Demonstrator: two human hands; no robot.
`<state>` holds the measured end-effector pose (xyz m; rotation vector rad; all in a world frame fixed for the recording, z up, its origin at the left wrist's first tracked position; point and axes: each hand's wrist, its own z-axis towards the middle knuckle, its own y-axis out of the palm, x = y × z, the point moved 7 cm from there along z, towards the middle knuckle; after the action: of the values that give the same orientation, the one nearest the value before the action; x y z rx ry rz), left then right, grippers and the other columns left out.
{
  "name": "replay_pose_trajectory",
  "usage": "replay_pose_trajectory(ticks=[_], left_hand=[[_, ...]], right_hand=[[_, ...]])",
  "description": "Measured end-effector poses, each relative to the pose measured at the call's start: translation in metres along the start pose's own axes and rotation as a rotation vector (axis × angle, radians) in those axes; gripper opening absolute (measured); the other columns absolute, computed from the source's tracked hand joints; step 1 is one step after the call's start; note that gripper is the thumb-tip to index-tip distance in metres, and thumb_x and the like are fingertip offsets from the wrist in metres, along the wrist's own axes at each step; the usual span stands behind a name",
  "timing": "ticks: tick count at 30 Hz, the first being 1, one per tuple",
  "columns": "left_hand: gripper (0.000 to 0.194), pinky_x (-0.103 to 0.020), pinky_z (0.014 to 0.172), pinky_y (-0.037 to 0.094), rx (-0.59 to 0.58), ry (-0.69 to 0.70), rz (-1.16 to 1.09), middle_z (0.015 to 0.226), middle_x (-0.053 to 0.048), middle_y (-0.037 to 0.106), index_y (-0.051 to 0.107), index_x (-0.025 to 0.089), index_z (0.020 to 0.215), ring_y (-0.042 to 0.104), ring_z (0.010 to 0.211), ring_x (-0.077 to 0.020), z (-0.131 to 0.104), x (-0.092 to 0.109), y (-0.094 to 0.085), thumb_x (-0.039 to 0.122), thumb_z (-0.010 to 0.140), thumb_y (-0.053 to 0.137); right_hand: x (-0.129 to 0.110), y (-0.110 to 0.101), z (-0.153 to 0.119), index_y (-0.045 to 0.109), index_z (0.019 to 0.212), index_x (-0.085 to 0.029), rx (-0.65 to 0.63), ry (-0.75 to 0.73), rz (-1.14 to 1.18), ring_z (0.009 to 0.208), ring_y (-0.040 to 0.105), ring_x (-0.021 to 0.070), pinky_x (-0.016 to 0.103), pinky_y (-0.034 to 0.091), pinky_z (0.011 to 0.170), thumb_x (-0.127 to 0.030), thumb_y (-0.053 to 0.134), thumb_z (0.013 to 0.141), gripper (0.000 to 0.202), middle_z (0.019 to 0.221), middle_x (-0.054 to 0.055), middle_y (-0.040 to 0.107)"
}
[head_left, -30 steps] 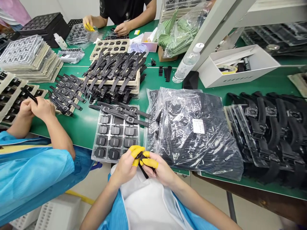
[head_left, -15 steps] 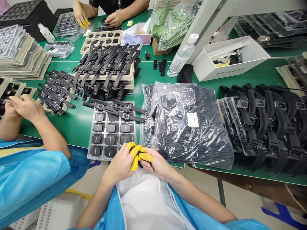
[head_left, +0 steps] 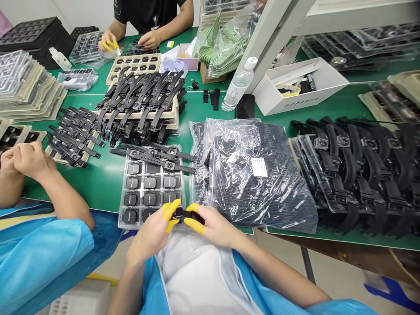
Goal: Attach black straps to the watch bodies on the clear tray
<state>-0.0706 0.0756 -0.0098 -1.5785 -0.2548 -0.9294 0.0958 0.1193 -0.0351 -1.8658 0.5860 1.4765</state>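
Both hands meet at the table's front edge around a small black watch (head_left: pixel 179 214). Yellow finger covers sit on my thumbs and forefingers. My left hand (head_left: pixel 152 234) pinches the watch's body, partly hidden by the fingers. At its other side my right hand (head_left: pixel 215 225) grips the black watch strap (head_left: pixel 190 214); whether it is fully attached is hard to see. Just beyond lies a clear tray (head_left: pixel 141 205) with square black watch bodies in its compartments. Several strapped watches (head_left: pixel 152 155) rest across the tray's far end.
A large clear bag of black straps (head_left: pixel 236 175) lies right of the tray. Strapped watches (head_left: pixel 354 166) are stacked farther right, and more watches (head_left: pixel 144 96) ahead. A water bottle (head_left: pixel 239 85) stands by a white box (head_left: pixel 300 85). A co-worker's hands (head_left: pixel 29 162) are at left; another person (head_left: pixel 147 22) sits opposite.
My hands have drawn slightly apart, exposing the black watch and strap between them. The view has shifted a little. The co-worker's hands at left have closed together.
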Motion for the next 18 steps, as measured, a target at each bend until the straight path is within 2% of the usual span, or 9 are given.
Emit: replay_pose_trajectory(ticks=[3, 7, 9, 13, 15, 18], left_hand=[[0.065, -0.036, 0.101, 0.059, 0.010, -0.071, 0.133, 0.135, -0.008, 0.069, 0.038, 0.025, 0.157, 0.069, 0.119, -0.0216, -0.007, -0.021, -0.028, 0.006, 0.095, 0.044], [0.041, -0.041, 0.096, 0.057, 0.022, -0.058, 0.415, 0.120, -0.009, 0.073, 0.067, 0.021, 0.124, 0.068, 0.111, -0.0265, -0.003, -0.041, -0.064, 0.005, 0.092, 0.047], [0.037, -0.042, 0.094, 0.055, 0.036, -0.094, 0.474, 0.116, -0.010, 0.073, 0.069, 0.020, 0.119, 0.066, 0.108, -0.0272, 0.009, -0.053, -0.080, 0.006, 0.093, 0.046], [0.025, -0.038, 0.093, 0.053, 0.048, -0.225, 0.371, 0.112, -0.008, 0.072, 0.065, 0.019, 0.117, 0.066, 0.102, -0.0244, 0.050, -0.089, -0.109, 0.021, 0.100, 0.047], [0.022, -0.036, 0.093, 0.052, -0.020, -0.245, 0.345, 0.108, -0.007, 0.070, 0.067, 0.019, 0.108, 0.064, 0.100, -0.0234, 0.071, -0.106, -0.116, 0.022, 0.100, 0.047], [0.023, -0.036, 0.094, 0.051, -0.081, -0.325, 0.399, 0.107, -0.008, 0.064, 0.071, 0.019, 0.101, 0.063, 0.098, -0.0231, 0.090, -0.132, -0.121, 0.016, 0.094, 0.049]], right_hand=[[-0.006, -0.009, 0.003, 0.065, 0.097, -0.019, -0.063, -0.054, -0.218, 0.066, 0.054, 0.0151, 0.027, 0.040, 0.062, -0.039, 0.056, 0.102, 0.022, 0.078, 0.000, 0.062], [-0.019, -0.017, 0.017, 0.068, 0.108, -0.017, -0.042, -0.134, -0.479, 0.077, 0.061, 0.0184, 0.030, 0.047, 0.068, -0.036, 0.049, 0.106, 0.027, 0.097, 0.008, 0.063], [-0.025, -0.019, 0.033, 0.068, 0.111, -0.017, -0.021, -0.119, -0.626, 0.078, 0.063, 0.0199, 0.032, 0.049, 0.069, -0.035, 0.045, 0.108, 0.030, 0.103, 0.010, 0.063], [-0.031, -0.021, 0.081, 0.064, 0.122, -0.015, 0.016, -0.042, -0.841, 0.087, 0.068, 0.0259, 0.034, 0.049, 0.070, -0.029, 0.039, 0.109, 0.031, 0.106, 0.014, 0.068], [-0.031, -0.021, 0.105, 0.061, 0.127, -0.015, 0.029, -0.006, -0.902, 0.093, 0.069, 0.0285, 0.035, 0.050, 0.072, -0.026, 0.040, 0.108, 0.030, 0.109, 0.015, 0.071], [-0.031, -0.021, 0.129, 0.062, 0.122, -0.018, 0.014, 0.036, -0.984, 0.096, 0.069, 0.0284, 0.034, 0.050, 0.074, -0.024, 0.043, 0.107, 0.025, 0.109, 0.015, 0.072]])
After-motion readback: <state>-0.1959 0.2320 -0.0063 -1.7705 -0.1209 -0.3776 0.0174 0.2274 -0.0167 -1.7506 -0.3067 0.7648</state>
